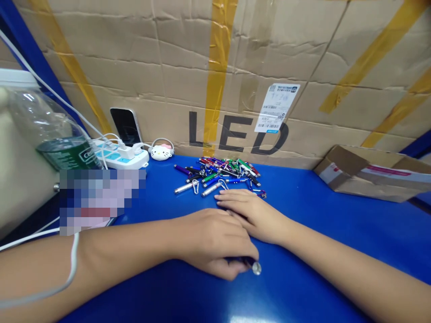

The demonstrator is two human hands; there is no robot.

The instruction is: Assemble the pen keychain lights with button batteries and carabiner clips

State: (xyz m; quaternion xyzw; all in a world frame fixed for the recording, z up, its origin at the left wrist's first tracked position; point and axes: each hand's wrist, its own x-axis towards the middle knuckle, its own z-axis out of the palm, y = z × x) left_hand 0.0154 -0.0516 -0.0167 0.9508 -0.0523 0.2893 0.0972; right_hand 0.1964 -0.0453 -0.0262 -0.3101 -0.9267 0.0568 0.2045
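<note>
My left hand [215, 242] is closed around a small keychain flashlight [256, 268]; its round silver end pokes out past the thumb and forefinger, while most of the dark body is hidden. Just beyond it, my right hand [254, 213] reaches in from the right, palm down with fingers stretched out, their lower part touching or overlapping the left knuckles. What lies beneath that palm is out of sight. A pile of keychain flashlights [218, 170] in several colours, with small carabiner clips, lies past my right fingertips. Two silver flashlights [211, 189] lie at its near edge.
Behind the blue tabletop [161, 278] stands a large cardboard sheet [161, 58]. At left are a power strip [138, 159] with cables, a phone [126, 125], a white cat-shaped item [160, 152] and a clear plastic bottle [50, 116]. An open cardboard box [377, 179] sits at right.
</note>
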